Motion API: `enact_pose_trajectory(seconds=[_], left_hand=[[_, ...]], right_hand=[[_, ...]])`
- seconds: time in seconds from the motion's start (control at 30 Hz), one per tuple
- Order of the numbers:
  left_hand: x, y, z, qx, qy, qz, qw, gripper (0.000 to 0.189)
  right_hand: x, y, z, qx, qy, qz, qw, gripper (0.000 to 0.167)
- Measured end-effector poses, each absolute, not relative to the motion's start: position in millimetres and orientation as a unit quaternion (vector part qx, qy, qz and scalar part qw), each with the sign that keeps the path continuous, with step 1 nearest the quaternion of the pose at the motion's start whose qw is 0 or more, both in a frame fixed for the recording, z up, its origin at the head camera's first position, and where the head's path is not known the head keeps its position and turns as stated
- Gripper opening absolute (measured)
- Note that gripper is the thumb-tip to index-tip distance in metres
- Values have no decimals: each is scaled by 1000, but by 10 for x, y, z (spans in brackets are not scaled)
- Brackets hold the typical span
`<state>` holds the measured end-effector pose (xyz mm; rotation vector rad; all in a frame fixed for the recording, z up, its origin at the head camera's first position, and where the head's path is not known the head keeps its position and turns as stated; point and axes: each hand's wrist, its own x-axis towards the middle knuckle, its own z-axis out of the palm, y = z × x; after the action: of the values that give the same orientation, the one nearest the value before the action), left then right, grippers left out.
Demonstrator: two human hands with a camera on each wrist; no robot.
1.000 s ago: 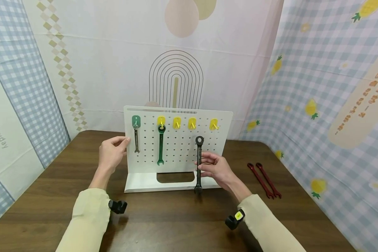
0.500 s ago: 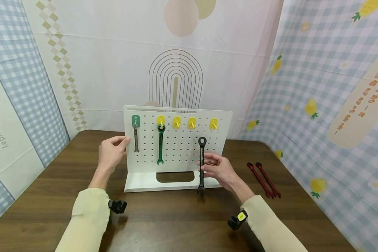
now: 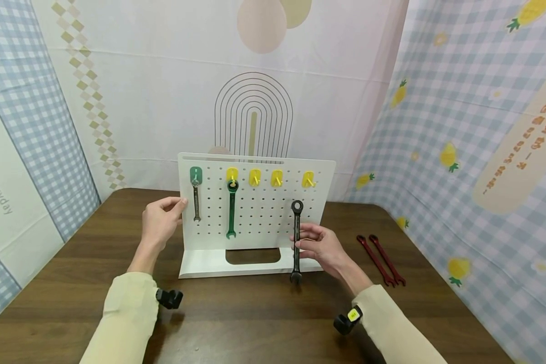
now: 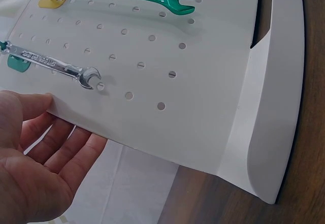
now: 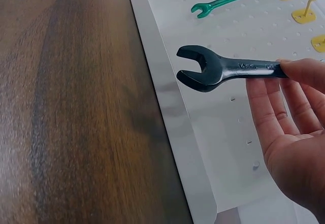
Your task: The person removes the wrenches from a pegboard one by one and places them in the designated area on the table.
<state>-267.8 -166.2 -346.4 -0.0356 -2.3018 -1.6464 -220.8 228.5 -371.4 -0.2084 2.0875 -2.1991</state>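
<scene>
A white pegboard [image 3: 264, 222] stands upright on its base. My left hand [image 3: 159, 222] pinches its left edge, thumb in front and fingers behind, as the left wrist view shows. In my right hand [image 3: 323, 247] a black combination wrench [image 5: 233, 70] is held between thumb and fingers, ring end up and open end down, in front of the board's lower right. It hangs on no hook. A silver wrench [image 4: 51, 62] hangs from the green hook [image 3: 196, 175] at the far left. Beside it, a green wrench [image 3: 231, 212] hangs from a yellow hook [image 3: 232, 174].
Three bare yellow hooks, the left [image 3: 255, 178], middle [image 3: 276, 178] and right [image 3: 308, 179], line the board's upper part. Two red wrenches, one [image 3: 376, 260] left of the other [image 3: 388, 260], lie on the wooden table [image 3: 255, 323] to the right. Patterned cloths [image 3: 164, 101] hang behind.
My right hand has moved slightly right and down with the black wrench still held upright. My left hand stays on the board's edge.
</scene>
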Motion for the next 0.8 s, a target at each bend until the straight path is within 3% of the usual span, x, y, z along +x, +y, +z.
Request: enact_pose_trajectory(seconds=[0.8], left_hand=[[-2675,-1661,-3464,-12,-800,-580,153,45]], right_hand=[[-2181,2391,-3766,-53,683,-728,43,47]])
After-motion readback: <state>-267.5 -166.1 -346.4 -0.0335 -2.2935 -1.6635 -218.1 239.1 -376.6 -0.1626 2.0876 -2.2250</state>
